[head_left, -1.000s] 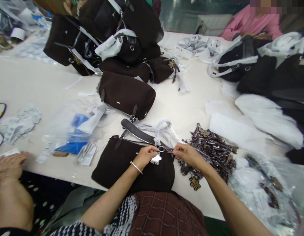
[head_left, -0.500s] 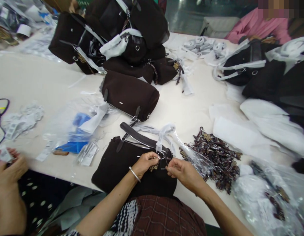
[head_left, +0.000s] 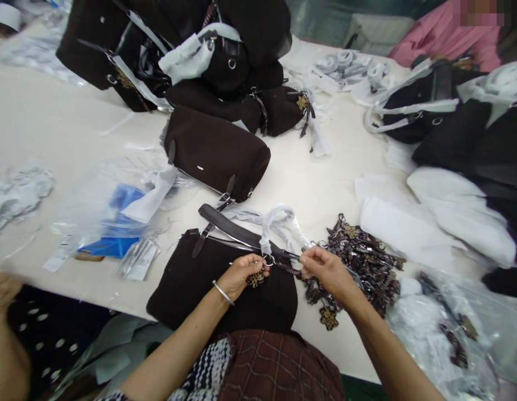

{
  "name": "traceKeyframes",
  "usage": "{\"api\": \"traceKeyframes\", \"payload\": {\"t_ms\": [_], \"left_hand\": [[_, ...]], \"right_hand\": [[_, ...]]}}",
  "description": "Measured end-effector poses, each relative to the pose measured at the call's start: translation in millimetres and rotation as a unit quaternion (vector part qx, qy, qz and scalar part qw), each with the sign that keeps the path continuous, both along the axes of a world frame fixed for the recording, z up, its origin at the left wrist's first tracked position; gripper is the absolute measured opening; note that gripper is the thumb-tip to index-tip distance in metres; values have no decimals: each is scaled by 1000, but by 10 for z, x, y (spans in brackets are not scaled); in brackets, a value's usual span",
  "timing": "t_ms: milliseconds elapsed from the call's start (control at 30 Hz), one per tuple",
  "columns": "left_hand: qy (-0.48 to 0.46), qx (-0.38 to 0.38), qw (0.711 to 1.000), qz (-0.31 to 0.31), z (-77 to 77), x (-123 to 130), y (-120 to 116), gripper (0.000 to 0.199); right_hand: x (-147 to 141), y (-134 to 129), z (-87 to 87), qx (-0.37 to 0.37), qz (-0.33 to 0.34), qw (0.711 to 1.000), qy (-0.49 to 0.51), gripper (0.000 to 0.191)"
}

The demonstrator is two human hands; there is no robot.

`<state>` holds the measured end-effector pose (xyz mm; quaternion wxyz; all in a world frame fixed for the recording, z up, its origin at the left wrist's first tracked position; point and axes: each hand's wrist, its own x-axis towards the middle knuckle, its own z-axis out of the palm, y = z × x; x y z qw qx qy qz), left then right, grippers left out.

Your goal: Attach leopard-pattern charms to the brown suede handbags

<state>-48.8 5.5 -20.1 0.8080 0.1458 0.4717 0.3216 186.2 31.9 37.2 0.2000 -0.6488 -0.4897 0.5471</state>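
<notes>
Shifted outward over the tabletop (head_left: 321, 192), past the edge of the dark bag (head_left: 184, 281) lying there, the right hand (head_left: 324, 268) pinches a braided cord (head_left: 287, 269); the left hand (head_left: 247, 268) pinches a flower charm (head_left: 255, 279) beside a ring (head_left: 268, 260).

A pale table (head_left: 312, 186) carries a dark handbag (head_left: 225, 284) below the two-handed grip, with a pile of charms (head_left: 359, 262) just to the right. Left of the grip lie clear plastic (head_left: 85, 203), a blue item (head_left: 110, 245), small packets (head_left: 141, 259) and, farther off, crumpled labels (head_left: 22, 189). Beyond the grip are a brown bag (head_left: 216, 150), heaped dark bags (head_left: 258, 50) and coiled pale strips (head_left: 350, 67); farther right, white sheets (head_left: 459, 206) and bagged items (head_left: 429, 328).
</notes>
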Motion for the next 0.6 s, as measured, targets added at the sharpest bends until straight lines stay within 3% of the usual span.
{"api": "traceKeyframes", "payload": {"t_ms": [67,133,267,367,467,600], "left_hand": [[-5,-13,1000,3,4,-7,12,43],[-9,-17,1000,4,-1,-14,18,43],[-14,-26,1000,7,-13,-17,9,42],[-13,-32,999,1,4,-9,-6,40],[-9,-44,999,9,46,4,-19,36],[-31,-57,998,21,94,30,-42,30]], "right_hand": [[-8,-7,-26,97,-25,993,-58,25],[-14,-76,-83,166,4,982,-94,23],[4,-251,-287,131,142,979,-69,17],[43,-296,-370,117,190,971,-85,15],[45,-317,-211,113,213,964,-115,13],[-156,-466,221,108,245,961,-73,13]]}}
